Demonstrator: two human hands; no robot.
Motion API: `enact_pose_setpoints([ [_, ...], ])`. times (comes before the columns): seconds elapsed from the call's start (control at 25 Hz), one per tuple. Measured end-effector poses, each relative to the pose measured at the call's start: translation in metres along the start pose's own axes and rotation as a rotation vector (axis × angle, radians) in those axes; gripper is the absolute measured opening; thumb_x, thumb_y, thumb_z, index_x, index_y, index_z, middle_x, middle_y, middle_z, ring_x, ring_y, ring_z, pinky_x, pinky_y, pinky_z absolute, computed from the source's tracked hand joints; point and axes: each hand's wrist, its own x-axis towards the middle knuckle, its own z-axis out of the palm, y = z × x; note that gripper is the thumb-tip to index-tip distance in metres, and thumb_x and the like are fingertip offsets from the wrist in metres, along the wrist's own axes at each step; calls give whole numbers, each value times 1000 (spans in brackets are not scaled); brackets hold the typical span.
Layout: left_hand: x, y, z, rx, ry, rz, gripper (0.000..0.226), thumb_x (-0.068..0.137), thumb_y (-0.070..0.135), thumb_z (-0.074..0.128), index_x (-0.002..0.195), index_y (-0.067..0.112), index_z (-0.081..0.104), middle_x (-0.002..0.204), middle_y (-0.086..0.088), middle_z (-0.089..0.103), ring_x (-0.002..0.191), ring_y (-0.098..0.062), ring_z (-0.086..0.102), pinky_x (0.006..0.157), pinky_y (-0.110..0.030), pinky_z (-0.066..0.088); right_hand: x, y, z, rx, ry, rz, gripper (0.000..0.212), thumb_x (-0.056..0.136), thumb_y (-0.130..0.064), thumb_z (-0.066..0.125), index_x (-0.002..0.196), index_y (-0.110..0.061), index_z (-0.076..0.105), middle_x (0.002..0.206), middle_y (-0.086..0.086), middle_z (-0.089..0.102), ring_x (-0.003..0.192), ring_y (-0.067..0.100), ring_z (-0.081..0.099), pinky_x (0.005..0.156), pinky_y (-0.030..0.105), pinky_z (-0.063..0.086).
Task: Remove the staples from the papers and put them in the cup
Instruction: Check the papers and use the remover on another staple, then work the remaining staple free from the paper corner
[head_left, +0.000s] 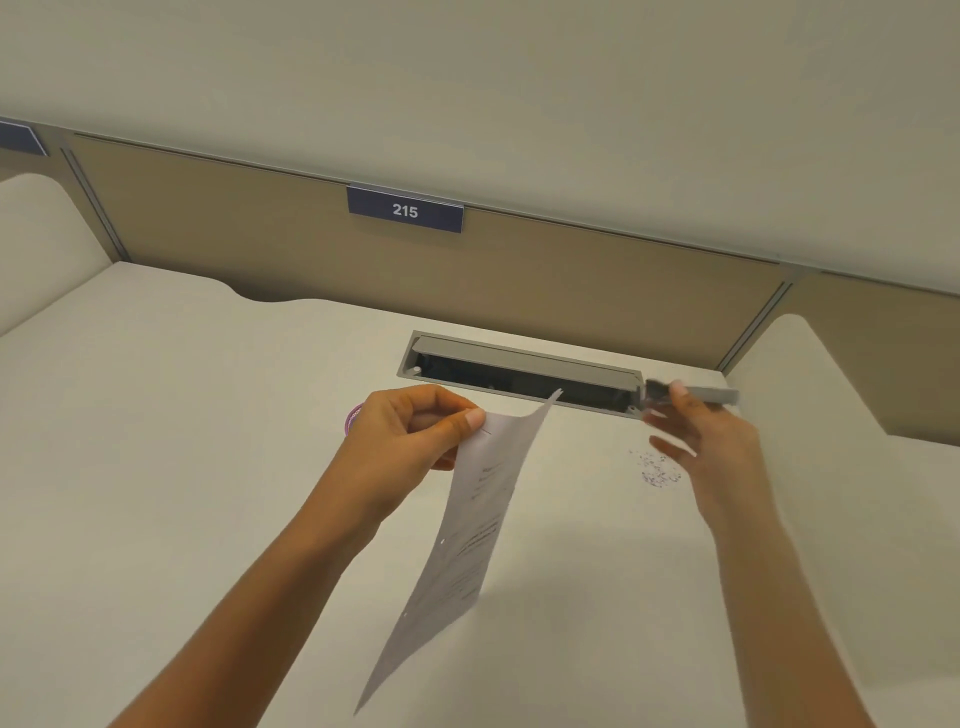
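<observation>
My left hand (415, 436) pinches the top corner of the white printed paper sheets (467, 545) between thumb and curled fingers. They hang above the cream desk (156, 467) nearly edge-on, so I cannot count them. My right hand (711, 447) grips a small dark tool (658, 392), too blurred to name, at the right end of the grey recessed cable tray (519, 371). Tiny loose staples (657, 470) lie scattered on the desk just beside that hand. Only a purple sliver of the cup (353, 418) shows behind my left hand.
</observation>
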Motion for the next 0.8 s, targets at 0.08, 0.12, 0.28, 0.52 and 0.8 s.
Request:
enact_pose_setpoints([
  [0.08,1,0,-3,-10,7,8,16,85,35,64,87,20,68,79,7,76,72,-13,73,56,-15,51,26,36,5,-156,-16,123,40,88,-30,66,119,-5,62,108,14,71,95,27,70,70,33,54],
  [0.12,1,0,-6,-13,14,14,16,85,35,63,86,20,68,77,8,76,71,-12,73,56,-15,50,38,55,10,-242,-26,181,41,88,-30,67,120,-5,60,109,14,71,94,25,69,71,33,55],
  [0.28,6,0,-17,-37,66,11,30,75,44,61,87,18,68,75,6,76,70,-14,72,62,-23,50,77,114,34,-661,19,267,49,85,-37,69,125,-11,57,121,14,65,98,27,66,87,39,55],
  [0.52,24,-8,-26,-40,91,-37,27,80,38,61,88,12,67,77,2,77,70,-16,71,64,-23,50,116,150,62,-1341,-92,85,43,90,-39,61,124,-13,59,120,9,64,107,27,60,91,33,49],
  [0.8,36,-8,-32,-60,88,-59,22,84,33,63,90,12,70,79,2,78,73,-17,72,63,-19,52,135,173,73,-1538,-101,50,39,88,-39,63,120,-17,63,120,9,57,110,24,51,91,30,49],
])
